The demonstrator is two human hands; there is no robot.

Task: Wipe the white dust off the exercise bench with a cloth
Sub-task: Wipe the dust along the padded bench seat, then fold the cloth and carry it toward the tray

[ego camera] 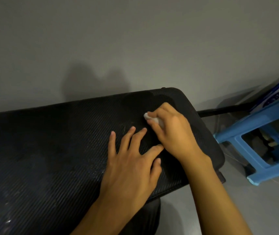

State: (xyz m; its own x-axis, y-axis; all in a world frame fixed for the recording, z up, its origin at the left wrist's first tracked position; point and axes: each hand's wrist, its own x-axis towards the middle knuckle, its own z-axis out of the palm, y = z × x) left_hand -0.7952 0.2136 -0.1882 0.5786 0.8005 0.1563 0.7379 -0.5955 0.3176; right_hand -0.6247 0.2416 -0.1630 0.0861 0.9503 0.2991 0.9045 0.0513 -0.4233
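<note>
Pressing a small white cloth (154, 119) against the black padded exercise bench (54, 150), the right hand (172, 131) has its fingers curled closed around the wad, which shows only between the fingertips, near the bench's far right end; the left hand (132, 165) lies flat beside it, fingers spread wide and holding nothing, palm down on the ribbed surface, its index fingertip touching the right hand's wrist edge; white dust (1, 209) speckles the bench at the lower left, well apart from both hands; a grey wall (135, 39) stands behind the bench; a blue plastic stool (247, 141) sits on the pale floor (177, 217) to the right, just beside the bench's end.
</note>
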